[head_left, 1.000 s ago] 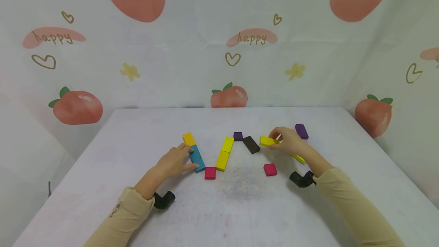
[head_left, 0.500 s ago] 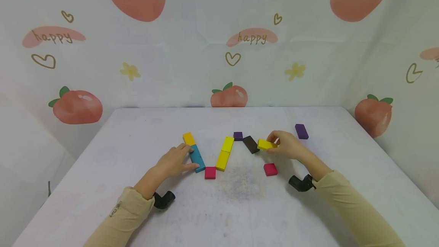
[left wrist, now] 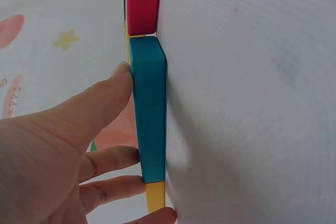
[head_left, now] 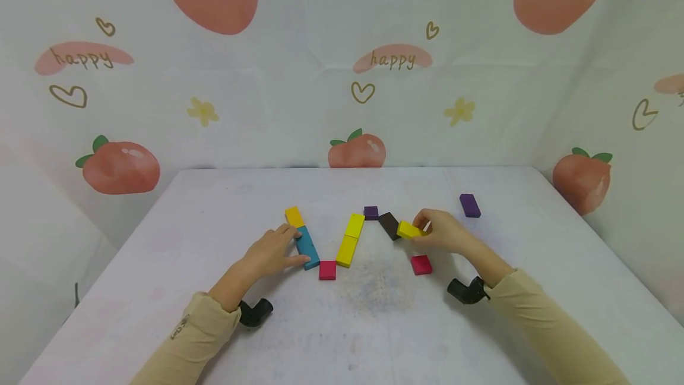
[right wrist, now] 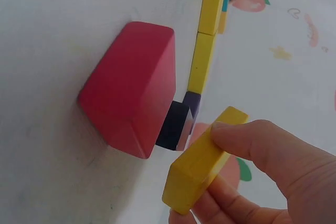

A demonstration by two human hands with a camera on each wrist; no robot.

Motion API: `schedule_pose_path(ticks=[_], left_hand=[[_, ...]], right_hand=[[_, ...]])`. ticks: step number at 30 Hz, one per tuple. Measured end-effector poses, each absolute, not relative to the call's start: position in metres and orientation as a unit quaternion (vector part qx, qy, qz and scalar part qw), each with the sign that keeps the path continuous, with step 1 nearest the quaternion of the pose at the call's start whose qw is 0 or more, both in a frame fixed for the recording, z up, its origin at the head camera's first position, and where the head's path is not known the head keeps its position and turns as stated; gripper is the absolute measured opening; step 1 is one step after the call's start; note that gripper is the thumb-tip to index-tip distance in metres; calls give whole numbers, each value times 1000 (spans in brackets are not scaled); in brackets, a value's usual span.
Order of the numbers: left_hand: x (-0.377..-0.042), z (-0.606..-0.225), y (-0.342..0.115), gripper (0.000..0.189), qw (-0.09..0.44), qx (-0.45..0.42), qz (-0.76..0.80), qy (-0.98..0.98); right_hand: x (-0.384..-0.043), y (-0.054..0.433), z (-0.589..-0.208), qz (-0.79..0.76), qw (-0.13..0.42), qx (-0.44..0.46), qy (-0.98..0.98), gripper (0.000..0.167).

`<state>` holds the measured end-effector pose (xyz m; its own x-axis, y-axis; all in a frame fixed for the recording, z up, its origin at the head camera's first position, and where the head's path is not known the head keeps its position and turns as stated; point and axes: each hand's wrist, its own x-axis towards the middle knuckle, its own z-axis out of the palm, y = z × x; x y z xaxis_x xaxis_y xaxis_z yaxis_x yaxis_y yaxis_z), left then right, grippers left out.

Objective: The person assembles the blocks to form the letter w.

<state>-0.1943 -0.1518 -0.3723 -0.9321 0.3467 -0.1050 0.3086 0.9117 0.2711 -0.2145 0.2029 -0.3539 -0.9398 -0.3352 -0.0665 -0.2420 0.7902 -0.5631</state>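
My right hand point(head_left: 440, 232) pinches a yellow block point(right wrist: 202, 156) between thumb and fingers. In the head view that block overlaps the lower end of a dark brown block point(head_left: 389, 226). A red block point(head_left: 421, 264) lies just below this hand. My left hand point(head_left: 271, 251) rests its thumb and fingertips on a blue block point(left wrist: 149, 114), fingers loosely spread. An orange-yellow block point(head_left: 294, 216) adjoins the blue one's far end, and a second red block point(head_left: 328, 270) sits by its near end. From there two yellow blocks point(head_left: 350, 240) slant up toward a small purple block point(head_left: 371, 212).
A longer purple block point(head_left: 470, 205) lies apart at the back right of the white table point(head_left: 363, 325). Black wrist mounts point(head_left: 256, 312) stick out by both cuffs. A printed white curtain point(head_left: 299, 76) hangs behind the table.
My right hand has carried the yellow block left and nearer to me, toward the brown block's lower end, tilting it slightly. My left hand has stayed on the blue block.
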Motion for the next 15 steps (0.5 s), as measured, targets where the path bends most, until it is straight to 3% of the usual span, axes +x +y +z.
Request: schedule_pose_path(ticks=[15], left_hand=[[-193,-372,-152,59,71,170,127,975]], right_hand=[[-210,195,-359,-279,100,-131,946,26]])
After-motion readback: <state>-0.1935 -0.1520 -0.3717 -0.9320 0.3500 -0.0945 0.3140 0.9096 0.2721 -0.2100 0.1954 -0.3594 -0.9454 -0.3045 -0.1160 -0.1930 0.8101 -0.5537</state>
